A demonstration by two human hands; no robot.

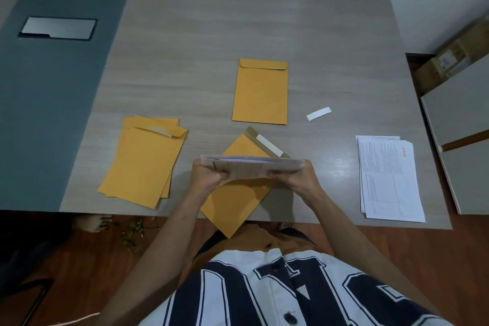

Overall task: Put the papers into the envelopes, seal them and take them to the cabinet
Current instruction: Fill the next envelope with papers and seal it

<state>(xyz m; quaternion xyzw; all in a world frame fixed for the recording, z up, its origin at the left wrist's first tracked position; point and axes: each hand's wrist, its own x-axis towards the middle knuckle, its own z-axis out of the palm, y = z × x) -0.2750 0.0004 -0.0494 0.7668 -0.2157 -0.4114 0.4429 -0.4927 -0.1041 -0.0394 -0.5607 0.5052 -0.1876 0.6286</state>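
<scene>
Papers (252, 165), folded into a thick bundle, are held level above the near edge of the surface (238, 21) in the head view, the only view supplied. The left hand (209, 176) grips the bundle's left end, fingers curled beneath and thumb on the near face. The right hand (296, 176) grips the right end in like manner. Both hands pinch the bundle; neither is spread.

Directly below the bundle lies an open envelope (235, 206), set at an angle, its lower corner overhanging the surface edge. Its flap (266, 144) stands open with the white adhesive strip in place. Judgement: this envelope is the one now being filled, and the bundle has not yet entered it.

Further back, a single envelope (260, 92) lies flat with its flap folded down; it appears closed, though whether it holds papers cannot be told. A loose white strip (318, 113) lies just to its right, probably a peeled backing, which supports a finding of one envelope sealed.

At left, a stack of envelopes (144, 160) awaits use, the top flap lying loose over its strip. At right, a stack of printed sheets (389, 180) remains.

Assessment: early stage. Perhaps one envelope is complete, one is in hand, several are outstanding. No cabinet delivery is evident; what may be a cabinet (463, 119) stands at far right.
</scene>
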